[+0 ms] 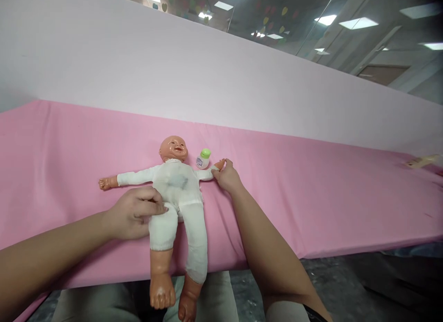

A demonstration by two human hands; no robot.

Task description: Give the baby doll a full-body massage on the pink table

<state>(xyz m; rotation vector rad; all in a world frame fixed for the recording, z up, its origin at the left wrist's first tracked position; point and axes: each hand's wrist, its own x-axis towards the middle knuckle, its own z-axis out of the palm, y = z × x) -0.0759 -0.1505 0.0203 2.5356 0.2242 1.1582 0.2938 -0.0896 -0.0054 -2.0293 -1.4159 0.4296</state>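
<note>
While the doll (176, 193) lies face up on the pink sheet (311, 206), we see its bare feet hanging past the near edge over our lap, so only the trunk and arms are supported by the surface. It sits crosswise to the edge, head pointing away from us, both arms spread wide.

Our left hand (133, 216) rests at the doll's hip, fingers curled and pinching the white cloth of its suit at the waist. That hold looks like it pins the body so it doesn't slide off the edge.

Our right hand (226, 176) is farther out, fingers closed lightly around the doll's wrist, just under its small hand. That keeps the arm stretched flat and straight to the side.

Just beyond that arm, next to the doll's head, stands a small white bottle with a green cap (203, 158), upright, apart from our fingers.

Behind everything a pale pink backdrop (173, 68) rises. At far right on the sheet lies a light, blurred object (422, 162); we can't tell what it is.
</note>
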